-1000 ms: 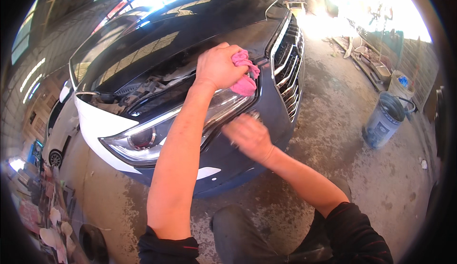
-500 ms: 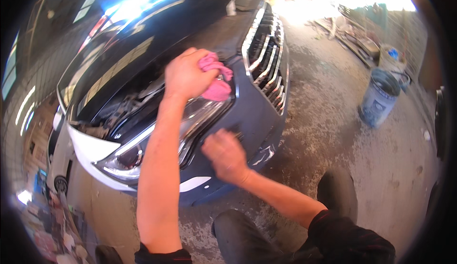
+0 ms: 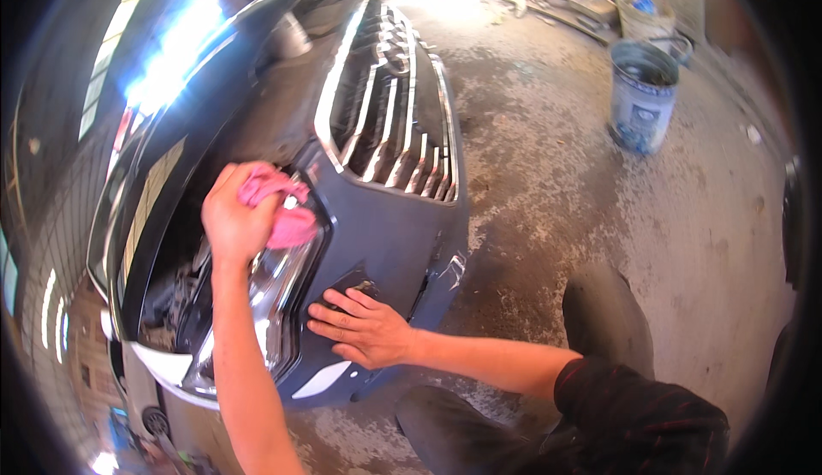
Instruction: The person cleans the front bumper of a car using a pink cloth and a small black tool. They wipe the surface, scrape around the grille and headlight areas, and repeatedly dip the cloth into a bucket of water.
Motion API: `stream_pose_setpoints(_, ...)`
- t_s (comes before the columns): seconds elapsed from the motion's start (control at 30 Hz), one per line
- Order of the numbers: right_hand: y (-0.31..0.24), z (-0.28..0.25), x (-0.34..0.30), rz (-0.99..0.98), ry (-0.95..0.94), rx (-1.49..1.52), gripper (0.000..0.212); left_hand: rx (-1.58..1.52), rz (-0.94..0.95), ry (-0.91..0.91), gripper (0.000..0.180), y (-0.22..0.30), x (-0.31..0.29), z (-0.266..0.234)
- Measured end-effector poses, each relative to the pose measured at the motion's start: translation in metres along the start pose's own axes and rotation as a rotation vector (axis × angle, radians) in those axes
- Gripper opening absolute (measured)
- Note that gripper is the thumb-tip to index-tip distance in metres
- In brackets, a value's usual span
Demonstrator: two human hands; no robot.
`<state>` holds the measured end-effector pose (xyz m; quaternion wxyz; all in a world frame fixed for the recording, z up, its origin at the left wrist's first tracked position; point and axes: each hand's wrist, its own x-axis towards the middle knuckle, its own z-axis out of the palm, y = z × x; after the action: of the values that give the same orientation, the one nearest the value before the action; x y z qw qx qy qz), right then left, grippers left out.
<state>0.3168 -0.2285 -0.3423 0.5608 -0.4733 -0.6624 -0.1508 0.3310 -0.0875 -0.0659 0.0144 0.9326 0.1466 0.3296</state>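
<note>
Two hands: both on the car front.
Left hand [image 3: 238,218]: closed around pink cloth [image 3: 287,214], now on headlight [image 3: 274,286].
Right hand [image 3: 364,331]: open, flat on bumper [image 3: 385,244], shifted lower.
Meaning: wiping likely continuing.
Bucket [image 3: 642,94]: well apart.

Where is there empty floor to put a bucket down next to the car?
Bare concrete floor lies open between the car's grille and the blue-grey bucket. It is crowded low down: the left hand presses a pink rag on the headlight, the right hand lies flat on the bumper, and the person's knee fills the floor beside it.
</note>
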Motion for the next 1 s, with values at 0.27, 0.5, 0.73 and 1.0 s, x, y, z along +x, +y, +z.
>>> stream_pose_setpoints(0.27,0.052,-0.041,0.056,0.473,0.338,0.041,0.066,0.117,0.082,-0.083,0.026,0.013,0.008,-0.010)
stream_pose_setpoints(0.5,0.062,-0.049,0.009,0.522,0.285,0.030,0.068,0.584,0.406,-0.079,0.047,0.035,-0.004,-0.001)
stream_pose_setpoints(0.73,0.085,-0.038,-0.030,0.858,0.280,0.141,0.069,0.771,0.500,-0.010,0.038,0.025,-0.002,0.013)
stream_pose_setpoints(1.0,0.116,-0.038,-0.052,1.082,0.410,0.331,0.070,0.750,0.506,-0.023,0.035,0.041,0.012,0.045)
